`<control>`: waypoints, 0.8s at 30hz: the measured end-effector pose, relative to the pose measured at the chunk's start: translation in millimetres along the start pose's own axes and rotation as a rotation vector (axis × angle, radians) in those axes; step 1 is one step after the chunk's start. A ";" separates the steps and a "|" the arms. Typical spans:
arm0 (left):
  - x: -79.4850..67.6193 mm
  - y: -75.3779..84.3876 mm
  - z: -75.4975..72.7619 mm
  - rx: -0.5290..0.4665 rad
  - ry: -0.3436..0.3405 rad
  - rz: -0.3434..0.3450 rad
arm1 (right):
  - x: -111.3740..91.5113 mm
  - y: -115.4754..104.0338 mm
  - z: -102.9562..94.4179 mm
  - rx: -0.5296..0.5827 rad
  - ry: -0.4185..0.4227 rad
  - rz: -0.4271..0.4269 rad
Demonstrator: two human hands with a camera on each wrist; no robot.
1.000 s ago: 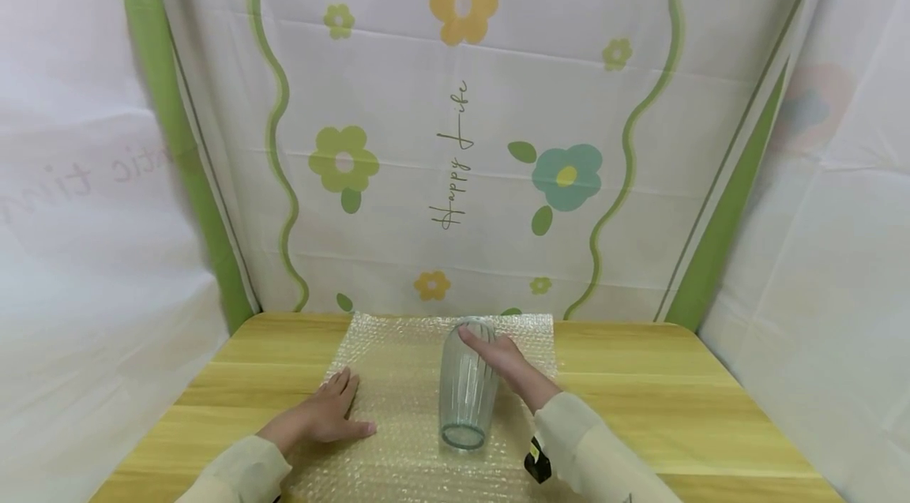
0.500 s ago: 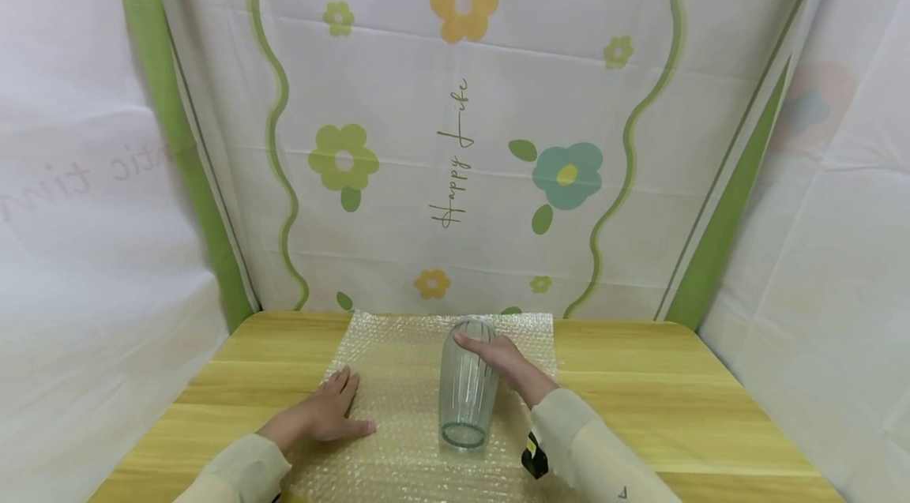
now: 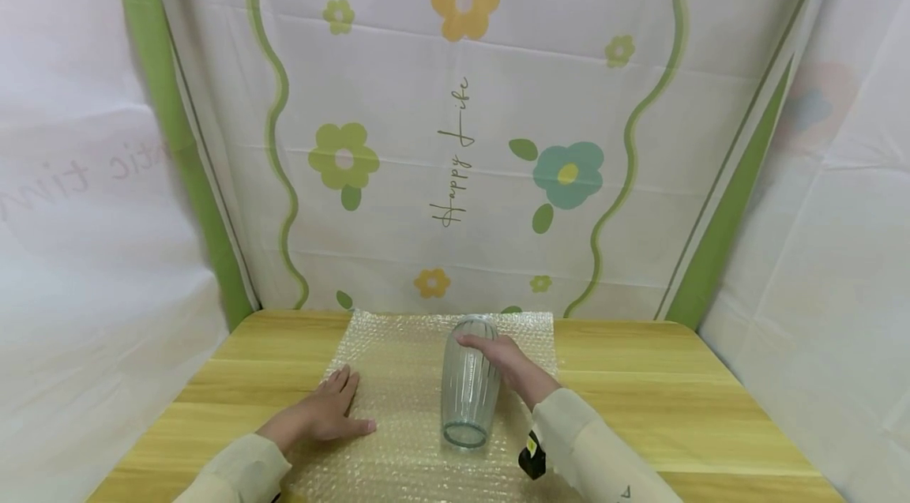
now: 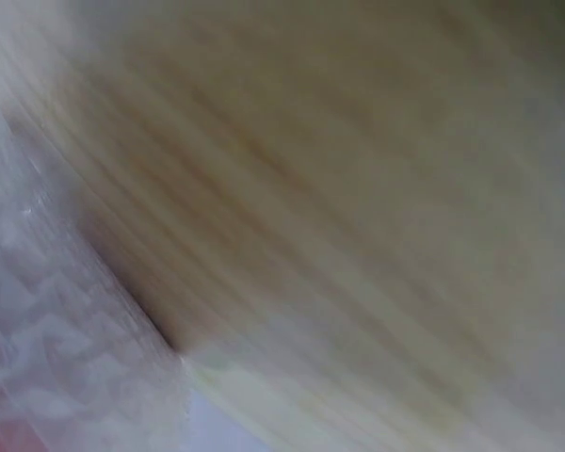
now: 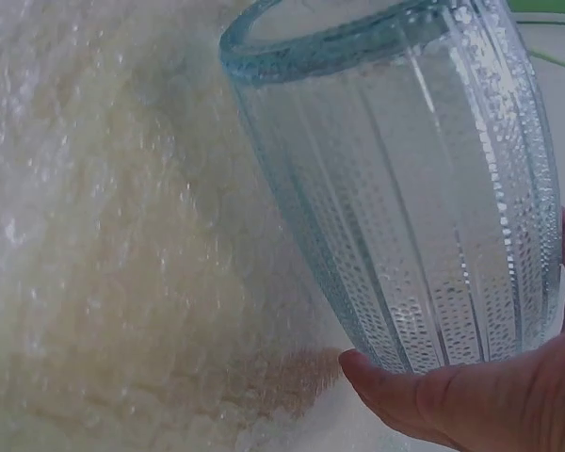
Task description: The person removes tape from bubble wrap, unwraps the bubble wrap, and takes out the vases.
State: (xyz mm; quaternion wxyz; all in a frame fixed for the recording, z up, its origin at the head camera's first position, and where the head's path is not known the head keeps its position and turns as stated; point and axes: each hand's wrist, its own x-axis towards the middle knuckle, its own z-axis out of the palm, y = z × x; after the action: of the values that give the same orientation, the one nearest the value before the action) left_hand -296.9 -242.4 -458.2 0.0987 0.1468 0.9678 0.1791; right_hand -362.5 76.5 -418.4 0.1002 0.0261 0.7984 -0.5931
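A clear, bluish ribbed glass vase [image 3: 469, 396] is over the bubble wrap [image 3: 401, 377], in the middle of the head view. Its thick-ringed end points towards me. My right hand [image 3: 506, 357] grips it near the far end, thumb across the top side; the other fingers are mostly hidden behind the glass. In the right wrist view the vase [image 5: 405, 198] leans over the wrap, with the thumb at its lower end. My left hand [image 3: 323, 412] rests flat, fingers spread, on the left edge of the wrap and holds nothing.
The wrap covers the middle of a wooden table [image 3: 640, 392] with rounded far corners. Behind it hangs a flowered white curtain [image 3: 398, 92], with fabric walls on both sides. A black device [image 3: 532, 457] sits at the right wrist. The left wrist view is blurred.
The right thumb has slid slightly towards me along the vase, and the vase has shifted very slightly right. The left hand stays in place.
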 end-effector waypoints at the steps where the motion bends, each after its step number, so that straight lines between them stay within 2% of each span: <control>1: 0.0 -0.2 0.2 0.003 0.002 0.001 | -0.2 0.2 0.2 0.006 0.002 -0.004; 14: -1.9 3.7 -2.6 0.015 0.004 0.006 | -1.6 8.8 -1.4 0.068 0.036 -0.030; 24: 1.2 -0.3 -0.7 0.007 -0.019 -0.007 | -9.4 6.8 -4.1 0.127 0.036 -0.064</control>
State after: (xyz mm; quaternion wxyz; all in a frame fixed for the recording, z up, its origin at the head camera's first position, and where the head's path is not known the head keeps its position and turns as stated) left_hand -298.2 -242.5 -457.8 0.1080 0.1455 0.9679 0.1741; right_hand -352.7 83.1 -421.9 0.0648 0.0178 0.7615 -0.6447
